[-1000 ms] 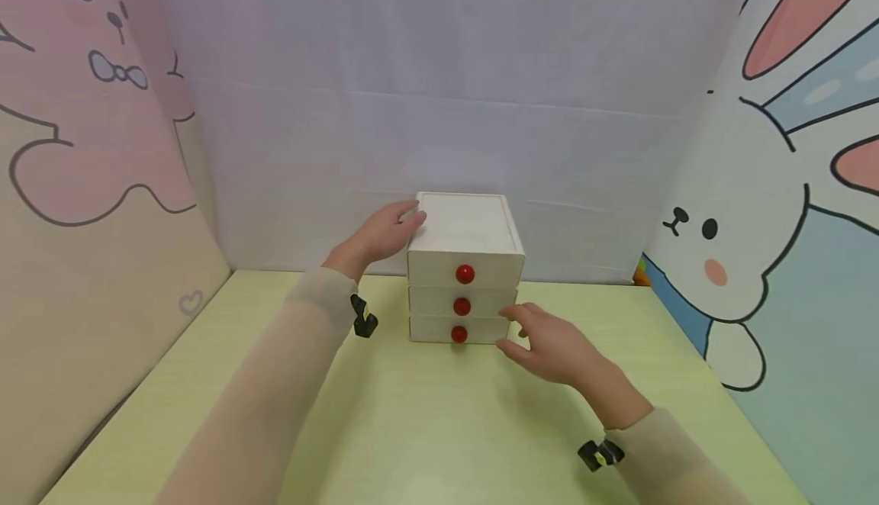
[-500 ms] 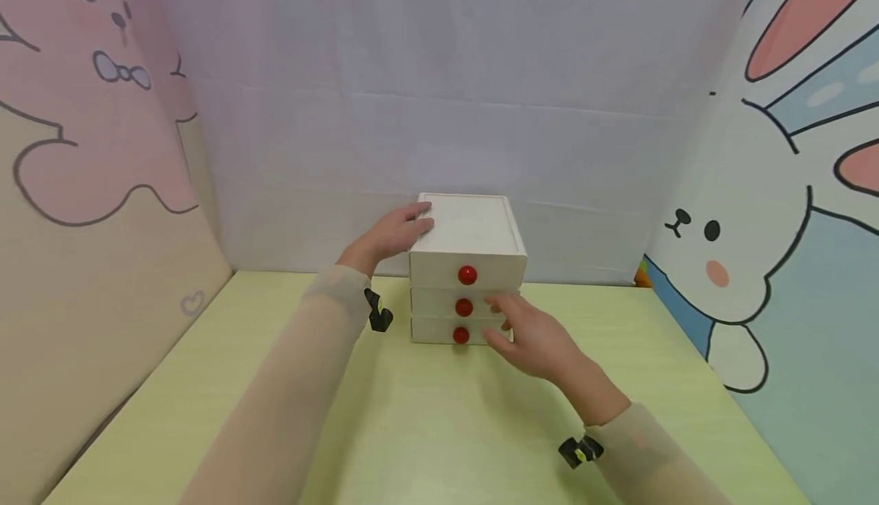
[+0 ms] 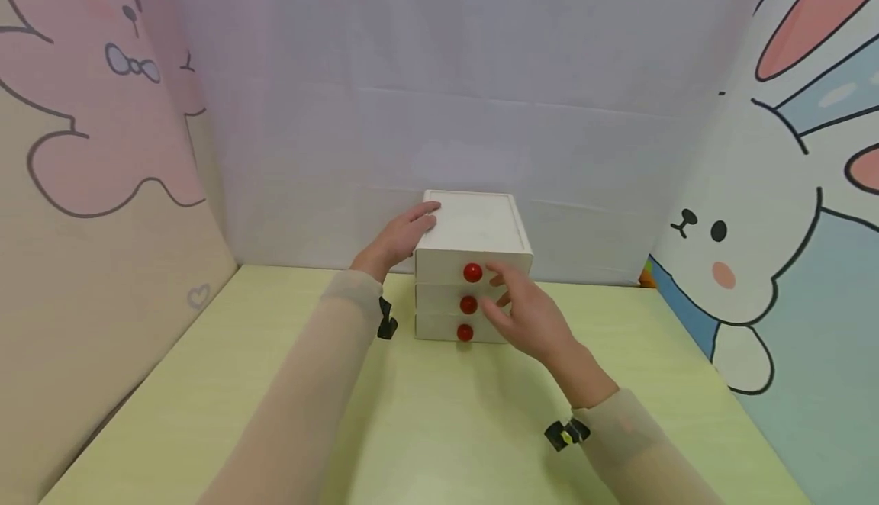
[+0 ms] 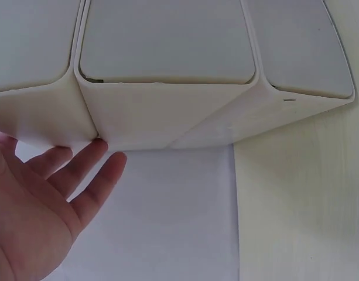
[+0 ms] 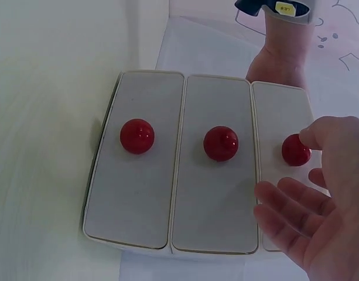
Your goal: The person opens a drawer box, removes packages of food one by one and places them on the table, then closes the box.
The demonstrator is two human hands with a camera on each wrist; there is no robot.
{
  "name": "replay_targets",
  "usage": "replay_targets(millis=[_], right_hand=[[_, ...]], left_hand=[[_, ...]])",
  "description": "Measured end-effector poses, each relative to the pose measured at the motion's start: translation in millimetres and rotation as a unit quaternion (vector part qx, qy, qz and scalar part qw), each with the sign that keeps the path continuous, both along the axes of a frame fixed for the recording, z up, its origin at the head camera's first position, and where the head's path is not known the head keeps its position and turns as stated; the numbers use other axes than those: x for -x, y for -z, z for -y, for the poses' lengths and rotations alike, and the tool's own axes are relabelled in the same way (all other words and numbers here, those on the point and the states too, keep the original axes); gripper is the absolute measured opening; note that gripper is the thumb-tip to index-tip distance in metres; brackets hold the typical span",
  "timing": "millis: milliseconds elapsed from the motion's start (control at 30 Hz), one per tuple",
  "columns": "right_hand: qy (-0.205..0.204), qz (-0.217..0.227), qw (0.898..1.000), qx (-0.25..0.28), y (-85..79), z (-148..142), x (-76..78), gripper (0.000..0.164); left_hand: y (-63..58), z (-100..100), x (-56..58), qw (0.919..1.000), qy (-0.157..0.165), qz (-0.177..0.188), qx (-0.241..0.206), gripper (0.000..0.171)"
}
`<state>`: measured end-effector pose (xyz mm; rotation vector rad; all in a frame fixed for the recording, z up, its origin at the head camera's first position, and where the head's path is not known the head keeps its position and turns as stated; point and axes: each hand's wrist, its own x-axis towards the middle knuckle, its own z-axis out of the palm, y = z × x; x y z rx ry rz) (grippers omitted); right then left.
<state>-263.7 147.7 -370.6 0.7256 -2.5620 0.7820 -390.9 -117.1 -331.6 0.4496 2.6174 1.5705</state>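
Observation:
A small white three-drawer cabinet (image 3: 475, 219) stands near the back of the table, its drawers closed and each fronted by a round red knob. My left hand (image 3: 398, 236) rests against the cabinet's upper left edge, fingers loosely spread; in the left wrist view its fingertips (image 4: 113, 164) lie along the side wall. In front of the cabinet is my right hand (image 3: 532, 314), fingers apart and nothing in its grasp. Its index fingertip is right beside the top knob (image 3: 472, 272), with the thumb near the middle knob (image 3: 468, 304). In the right wrist view one digit overlaps the top knob (image 5: 295, 151).
The pale yellow-green table (image 3: 419, 421) spreads around the cabinet. Behind it hangs a white cloth (image 3: 439, 131). Side panels printed with a pink cartoon animal (image 3: 123, 146) and a white rabbit (image 3: 742, 246) border the left and right. The bottom knob (image 3: 465, 332) sits below the right hand.
My right hand has moved left and up, from the cabinet's lower right edge to beside the top knob. My left hand has shifted slightly right, onto the upper left edge. The drawers stay closed.

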Motion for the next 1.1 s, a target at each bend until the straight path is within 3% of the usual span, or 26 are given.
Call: replay_targets(millis=[400, 867, 1100], right_hand=[[-0.006, -0.038, 0.999, 0.004, -6.0, 9, 10.0, 0.047], [0.052, -0.073, 0.996, 0.012, -7.3, 26, 19.6, 0.031], [0.054, -0.07, 0.995, 0.039, -3.6, 30, 19.0, 0.03]], left_hand=[[2.2, -4, -1.3, 0.9997, -0.001, 0.005, -0.022, 0.055], [0.2, -4, -0.4, 0.9996, 0.001, 0.009, -0.028, 0.055], [1.8, -3, -1.6, 0.9996, 0.0, 0.011, -0.026, 0.055]])
